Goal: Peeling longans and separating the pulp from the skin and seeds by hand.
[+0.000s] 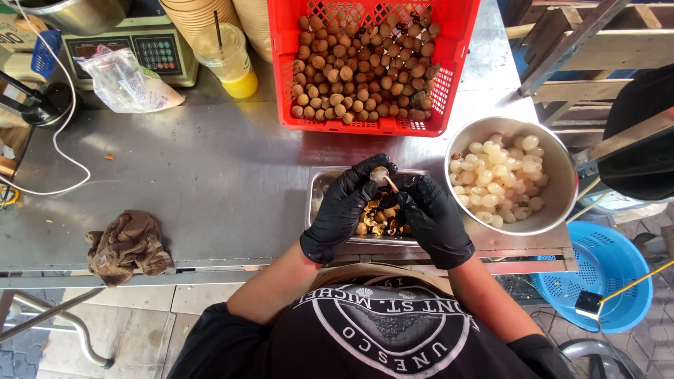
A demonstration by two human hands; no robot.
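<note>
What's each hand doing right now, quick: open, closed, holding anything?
Left hand: closed on a small brown fruit, pinched at the fingertips over the metal tray.
Right hand: closed on a thin stick tool, its tip at the fruit.

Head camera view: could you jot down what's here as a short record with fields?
left hand: black glove, holds a small round fruit
right hand: black glove, holds a thin stick against the fruit
under hands: metal tray with brown shells
red crate: brown unpeeled fruit
metal bowl: white peeled fruit
table: steel, with a brown rag, iced drink cup, scale
</note>
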